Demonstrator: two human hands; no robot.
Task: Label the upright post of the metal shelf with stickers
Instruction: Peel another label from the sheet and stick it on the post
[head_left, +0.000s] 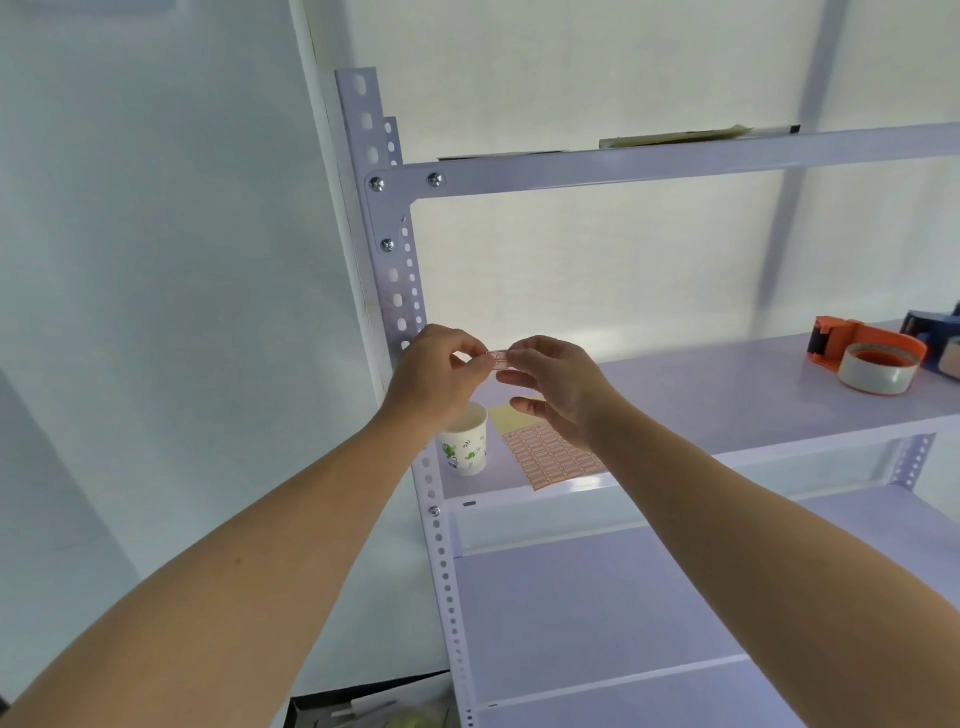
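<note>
A small white sticker (498, 359) with a red border is stretched between my two hands. My left hand (441, 374) pinches its left end and my right hand (558, 384) pinches its right end. Both hands hover just right of the white perforated upright post (397, 291) of the metal shelf, at about the level of the middle shelf. The sticker is apart from the post. A sheet of red-bordered stickers (553, 457) lies on the middle shelf (727, 395) below my right hand, partly hidden by my wrist.
A paper cup (467, 447) with green print stands at the shelf's left corner beside the post. An orange tape dispenser (865, 353) with a tape roll sits at the shelf's right, a dark blue one (935, 338) behind it. Flat cardboard (675, 136) lies on the top shelf.
</note>
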